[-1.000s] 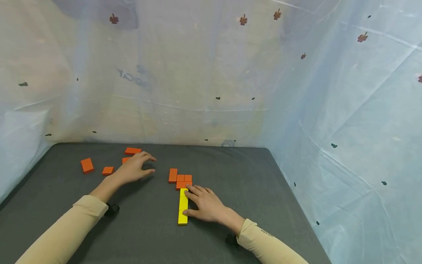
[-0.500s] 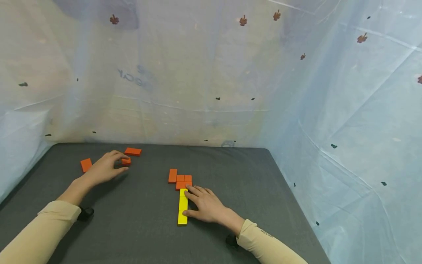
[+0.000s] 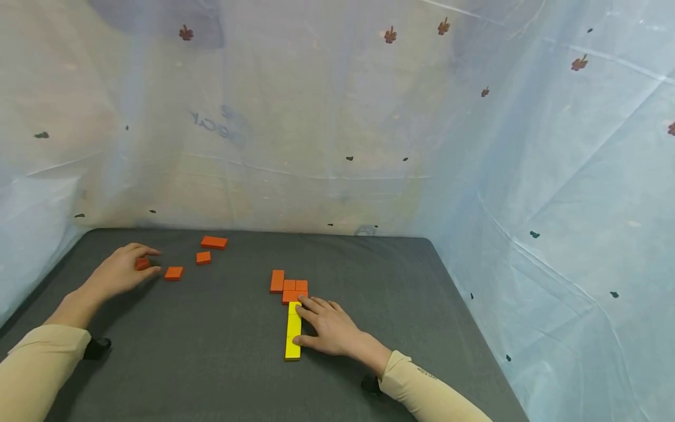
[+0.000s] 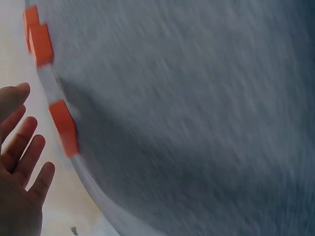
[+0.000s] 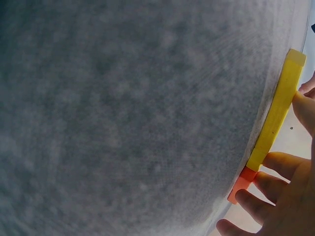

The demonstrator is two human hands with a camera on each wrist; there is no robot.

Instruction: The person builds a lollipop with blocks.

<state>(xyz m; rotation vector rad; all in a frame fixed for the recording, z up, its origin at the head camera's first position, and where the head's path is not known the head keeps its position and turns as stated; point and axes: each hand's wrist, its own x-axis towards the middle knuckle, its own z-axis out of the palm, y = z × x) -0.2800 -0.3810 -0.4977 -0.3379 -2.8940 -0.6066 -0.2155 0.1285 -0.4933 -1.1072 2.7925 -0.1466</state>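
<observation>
My left hand [image 3: 120, 269] hovers at the far left of the table, thumb and fingers apart around an orange block [image 3: 142, 264] that it partly hides. In the left wrist view the spread fingers [image 4: 30, 157] show a gap to the orange block [image 4: 64, 129]. My right hand [image 3: 333, 328] rests along the right side of a yellow row of blocks [image 3: 292, 337], its thumb and fingertips touching it. Against the row's far end lie several orange blocks [image 3: 289, 296], flat and side by side. One right finger reaches the orange block [image 5: 241, 185] at the yellow end.
Loose orange blocks lie at the back left: a small one [image 3: 173, 274], another small one [image 3: 203, 258] and a longer one [image 3: 214, 242]. A dark grey cloth covers the table [image 3: 221, 357]. Translucent plastic sheeting [image 3: 295, 117] rises behind and at both sides.
My left hand has moved left, from beside the small orange blocks to the far-left orange block, uncovering the small ones. The right hand and the yellow row have stayed in place.
</observation>
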